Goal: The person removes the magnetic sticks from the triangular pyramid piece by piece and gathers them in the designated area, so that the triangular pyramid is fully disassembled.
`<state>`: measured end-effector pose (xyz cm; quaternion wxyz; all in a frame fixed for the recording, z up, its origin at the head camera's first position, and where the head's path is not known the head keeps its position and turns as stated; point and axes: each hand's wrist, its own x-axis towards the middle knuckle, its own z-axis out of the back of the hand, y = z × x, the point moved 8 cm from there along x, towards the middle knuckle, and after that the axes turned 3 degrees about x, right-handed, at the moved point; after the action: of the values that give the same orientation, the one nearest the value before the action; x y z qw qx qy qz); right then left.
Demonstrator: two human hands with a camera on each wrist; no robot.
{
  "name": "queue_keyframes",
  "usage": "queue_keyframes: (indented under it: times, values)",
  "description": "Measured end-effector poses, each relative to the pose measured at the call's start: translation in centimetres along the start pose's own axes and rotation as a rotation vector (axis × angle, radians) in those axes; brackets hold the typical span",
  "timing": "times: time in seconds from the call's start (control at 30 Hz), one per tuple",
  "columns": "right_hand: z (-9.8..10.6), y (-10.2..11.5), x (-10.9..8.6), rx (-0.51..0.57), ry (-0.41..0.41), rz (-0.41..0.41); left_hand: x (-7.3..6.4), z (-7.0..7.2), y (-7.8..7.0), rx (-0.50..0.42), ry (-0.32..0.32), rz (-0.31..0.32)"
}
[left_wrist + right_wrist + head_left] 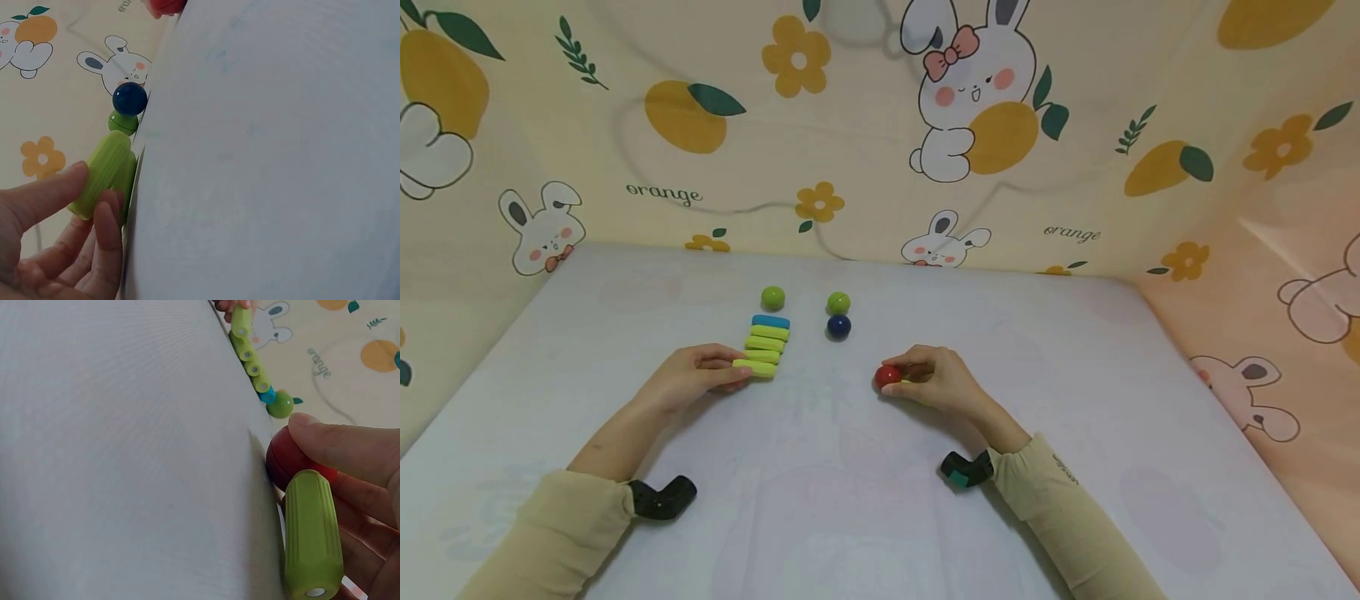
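My left hand [696, 377] pinches a ribbed yellow-green rod [103, 169] between thumb and fingers. In the head view that rod is nearest in a column with several other yellow-green rods [764, 343], and a blue rod [771, 322] lies at the far end. My right hand [942, 382] pinches a red ball [887, 377] by the table surface. Against the ball, a yellow-green rod [314, 537] with a pale metal dot in its end shows in the right wrist view. Whether this rod is joined to the ball I cannot tell.
Beyond the blue rod sits a green ball [772, 298]. To its right another green ball [838, 302] is close behind a dark blue ball [838, 327]. A white cover [850, 500] spreads over the table, with a rabbit-and-orange printed cloth [865, 125] behind.
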<state>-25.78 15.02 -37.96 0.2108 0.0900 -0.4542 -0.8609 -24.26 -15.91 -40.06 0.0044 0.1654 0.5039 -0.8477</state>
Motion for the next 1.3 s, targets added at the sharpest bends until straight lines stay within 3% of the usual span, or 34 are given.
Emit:
queue_keyframes:
  times: [0.53, 0.9, 1.3]
  values:
    - [0.12, 0.13, -0.12, 0.013, -0.003, 0.008, 0.18, 0.74, -0.01, 0.134, -0.092, 0.053]
    - [0.17, -0.02, -0.09, 0.002, -0.005, 0.003, 0.51, 0.74, -0.38, 0.168, -0.142, 0.085]
    - [0.04, -0.29, -0.03, 0.032, -0.004, -0.018, 0.51, 0.55, -0.58, 0.143, -0.14, 0.073]
